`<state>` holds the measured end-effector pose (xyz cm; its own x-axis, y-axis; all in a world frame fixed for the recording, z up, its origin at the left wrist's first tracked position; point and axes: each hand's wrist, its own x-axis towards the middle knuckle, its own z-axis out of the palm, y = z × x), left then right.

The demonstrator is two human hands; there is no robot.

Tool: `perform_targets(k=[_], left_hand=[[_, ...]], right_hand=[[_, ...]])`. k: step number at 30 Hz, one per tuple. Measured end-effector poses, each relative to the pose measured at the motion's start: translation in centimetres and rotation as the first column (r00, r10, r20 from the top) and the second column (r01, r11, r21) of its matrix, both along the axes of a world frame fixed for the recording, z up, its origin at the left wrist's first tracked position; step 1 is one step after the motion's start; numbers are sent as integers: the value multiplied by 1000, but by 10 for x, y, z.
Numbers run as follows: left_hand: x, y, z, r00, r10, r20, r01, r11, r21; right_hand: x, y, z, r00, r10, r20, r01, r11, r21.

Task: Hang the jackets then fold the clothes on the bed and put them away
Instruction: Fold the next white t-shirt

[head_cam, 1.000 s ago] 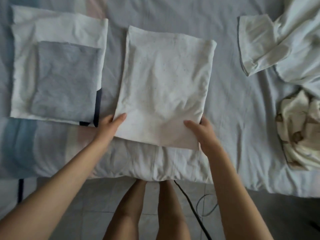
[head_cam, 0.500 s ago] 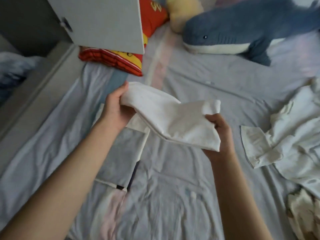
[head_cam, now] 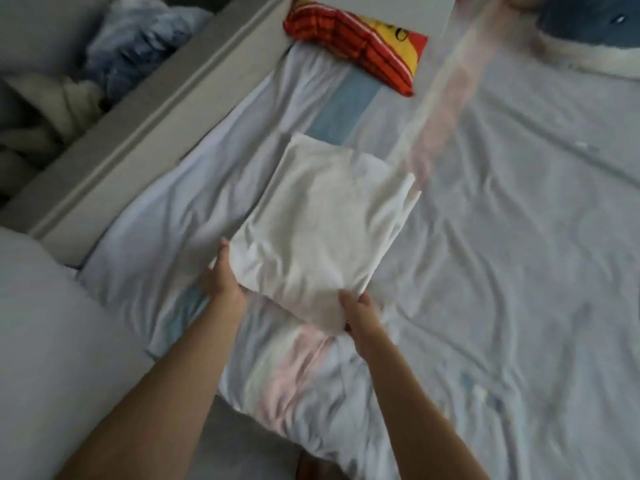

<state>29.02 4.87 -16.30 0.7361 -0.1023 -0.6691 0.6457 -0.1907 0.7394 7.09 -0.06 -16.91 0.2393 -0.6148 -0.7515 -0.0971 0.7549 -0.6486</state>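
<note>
View: head camera, looking down at the bed. The picture is a bit blurry.
Task thing: a folded white cloth square (head_cam: 322, 230) lies flat on the bed, near the left side.
Under it: the pale corner of another folded white piece (head_cam: 372, 166) peeks out at the far right. The white square lies on top of it.
Left grip (head_cam: 221, 278): this bare hand holds the near left corner of the white square. The thumb lies on top along the edge. The fingers go under the cloth and are hidden.
Right grip (head_cam: 360, 313): this bare hand pinches the near right corner, with the thumb on top and the fingers below.
Arms: both bare arms reach in from the bottom, a little apart.
Bed: a wrinkled light blue sheet (head_cam: 519, 254) with soft blue and pink stripes covers it.
Far end: a red and yellow striped pillow (head_cam: 356, 39) lies well past the white square. A blue and white stuffed shark (head_cam: 588, 36) lies at the top right.
Left side: a long grey rail (head_cam: 138, 126) runs just beside the bed.
Past the rail: a messy heap of blue and cream clothes (head_cam: 114, 57) lies there.
</note>
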Motion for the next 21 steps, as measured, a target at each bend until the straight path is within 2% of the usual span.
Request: perform_targets(k=[2,4,6,8,11,14,18,21], left_hand=[[-13,17,-21,997,-8,-79,0,995,-100],[-21,21,-27,999,-21,-34,17,994,-110],[-24,13,-27,998,-11,59,14,998,-58],[-20,6,-25,984,-14,180,1,997,76],[-16,3,-28,983,1,182,-28,989,145],[-21,7,-38,994,-2,105,-11,993,121],[-33,12,-45,920,-183,346,120,973,196],[-34,11,-49,903,-215,373,141,966,215]], right_hand=[[1,9,-17,999,15,-45,-16,1000,-26],[-2,8,-20,999,10,-45,-12,999,-38],[-4,4,-18,999,11,-31,-11,1000,-7],[-4,4,-17,999,30,-24,-30,999,16],[-8,-6,-9,996,84,-30,-84,996,28],[-12,-42,0,1000,13,-8,-13,999,32],[0,-122,15,998,55,-19,-55,998,-1],[14,-173,20,998,68,0,-68,996,-53]])
